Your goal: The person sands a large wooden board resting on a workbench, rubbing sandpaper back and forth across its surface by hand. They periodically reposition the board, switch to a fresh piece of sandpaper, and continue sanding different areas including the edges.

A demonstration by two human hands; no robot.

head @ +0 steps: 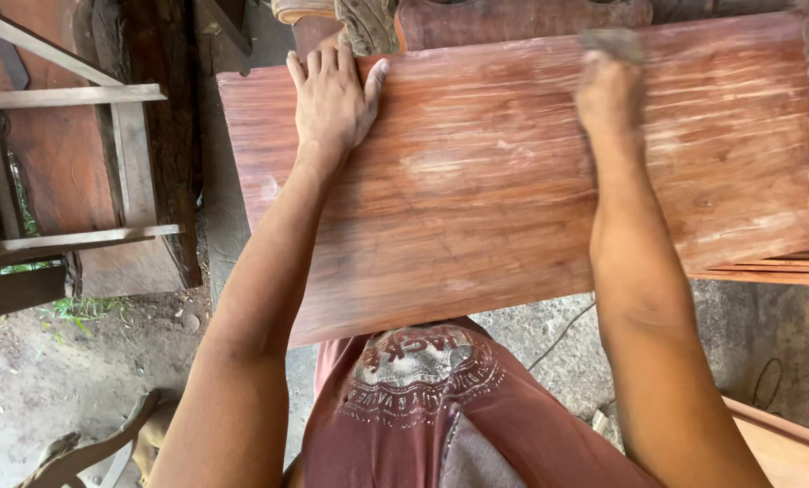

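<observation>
A wide reddish-brown wooden board (504,190) lies across in front of me, dusty with pale streaks. My left hand (332,99) rests flat on the board's far left part, fingers spread and reaching its far edge. My right hand (607,90) is blurred at the board's far edge, closed on a small greyish-brown sanding pad (614,42) pressed to the wood. Both forearms stretch out over the board.
A wooden frame with pale slats (79,163) stands at left over dirt ground (52,380). Carved dark wooden pieces (513,14) lie beyond the board. More reddish boards (775,271) are stacked at right, another plank (784,447) at lower right. A thin cable (562,334) crosses the concrete floor.
</observation>
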